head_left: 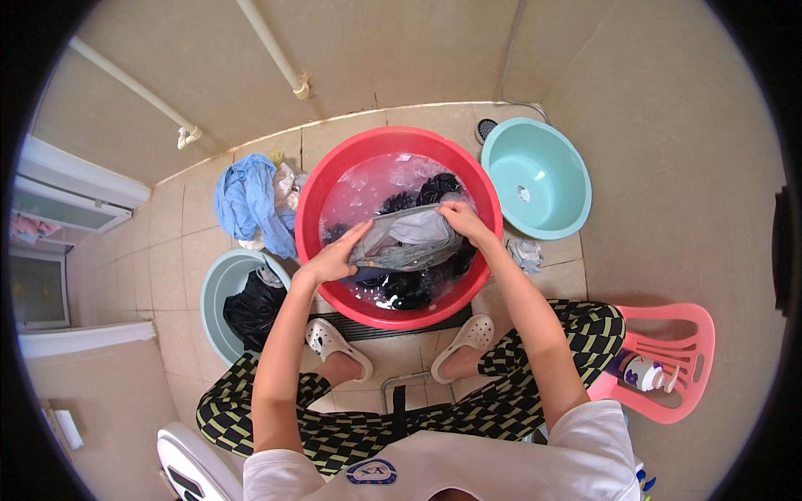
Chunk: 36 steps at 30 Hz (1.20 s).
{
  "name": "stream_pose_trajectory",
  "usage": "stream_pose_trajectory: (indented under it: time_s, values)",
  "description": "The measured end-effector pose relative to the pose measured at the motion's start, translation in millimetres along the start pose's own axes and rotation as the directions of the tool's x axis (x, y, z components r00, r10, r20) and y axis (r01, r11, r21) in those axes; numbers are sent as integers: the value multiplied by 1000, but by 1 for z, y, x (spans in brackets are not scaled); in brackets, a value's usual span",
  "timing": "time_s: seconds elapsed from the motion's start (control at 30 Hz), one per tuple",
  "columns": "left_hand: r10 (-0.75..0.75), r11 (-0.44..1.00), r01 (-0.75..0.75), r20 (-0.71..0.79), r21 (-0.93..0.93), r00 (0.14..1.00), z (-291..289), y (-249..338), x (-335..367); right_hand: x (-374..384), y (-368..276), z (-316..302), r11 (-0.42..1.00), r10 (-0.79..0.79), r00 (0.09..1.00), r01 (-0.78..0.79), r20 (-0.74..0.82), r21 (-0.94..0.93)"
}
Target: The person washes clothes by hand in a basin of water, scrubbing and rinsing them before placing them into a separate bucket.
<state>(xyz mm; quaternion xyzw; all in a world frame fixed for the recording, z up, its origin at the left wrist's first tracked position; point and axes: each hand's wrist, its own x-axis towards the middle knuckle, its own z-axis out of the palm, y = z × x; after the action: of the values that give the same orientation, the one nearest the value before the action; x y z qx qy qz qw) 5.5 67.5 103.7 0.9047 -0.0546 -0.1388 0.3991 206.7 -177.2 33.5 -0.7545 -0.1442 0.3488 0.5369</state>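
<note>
My left hand [336, 255] and my right hand [461, 220] grip opposite ends of a wet grey garment [401, 240], its opening spread wide so the paler inside shows. Whether it is shorts or another piece, I cannot tell. It is stretched over a large red basin [311, 219] of sudsy water. Black clothes [405, 290] lie in the water beneath and beyond the garment. My fingers are closed on the cloth, partly hidden behind its edge.
A light blue tub [547, 179] stands at the far right, with a small crumpled cloth [526, 255] nearby. Left are a pile of blue clothes [251, 200] and a pale tub [219, 288] holding black cloth. A pink chair [697, 334] bears a pump bottle [643, 372].
</note>
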Motion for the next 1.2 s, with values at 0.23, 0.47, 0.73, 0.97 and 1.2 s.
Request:
stream_pose_trajectory:
  time_s: [0.23, 0.47, 0.73, 0.97, 1.2]
  values:
    - [-323, 916, 296, 58, 272, 945, 18, -6, 5, 21, 44, 28, 979, -136, 990, 142, -48, 149]
    - [-332, 915, 355, -143, 191, 932, 62, -40, 32, 23, 73, 42, 931, -179, 981, 146, -72, -335]
    - [-640, 721, 690, -321, 63, 698, 141, -81, 61, -18, 93, 68, 458, -173, 902, 429, 396, -778]
    - [-629, 694, 693, -302, 196, 716, 163, -95, 50, -10, 103, 91, 675, -116, 985, -17, -128, -737]
    - [-803, 595, 637, -356, -490, 477, 188, -133, 41, 3, 117, 77, 743, -24, 997, 68, 74, -666]
